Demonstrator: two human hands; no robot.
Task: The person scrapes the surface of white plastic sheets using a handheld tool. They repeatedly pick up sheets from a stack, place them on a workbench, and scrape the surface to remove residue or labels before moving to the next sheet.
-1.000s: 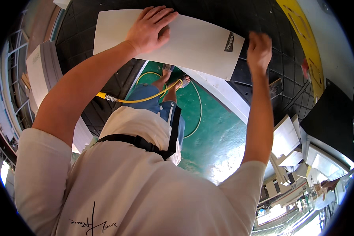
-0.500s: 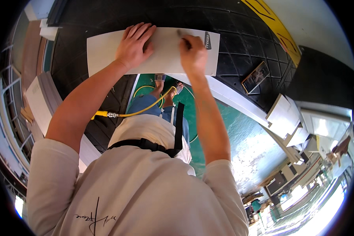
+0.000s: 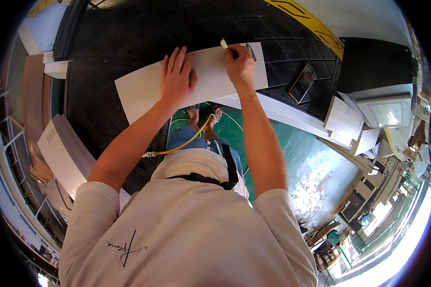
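Note:
A long white board (image 3: 143,86) lies on the black tiled worktop, its far right corner marked with a dark printed label (image 3: 250,50). My left hand (image 3: 176,79) rests flat on the middle of the board, palm down, with its fingers stretched toward the far edge. Near the label, my right hand (image 3: 240,66) is closed with its fingers pinched round a small whitish piece (image 3: 223,44). That piece sticks out at the board's far edge. Its kind is unclear, since my fingers cover most of it.
A phone (image 3: 302,83) lies on the worktop (image 3: 93,88) to the right. Stacked pale boards (image 3: 67,148) stand at the left, more panels (image 3: 344,120) at the right. A yellow hose (image 3: 191,142) with a metal coupling runs beside my legs. A yellow strip (image 3: 316,26) borders the far right.
The view has shifted, and the board now appears more slanted, its left end nearer me. My right hand remains near the label; the piece in it now looks whitish instead of dark.

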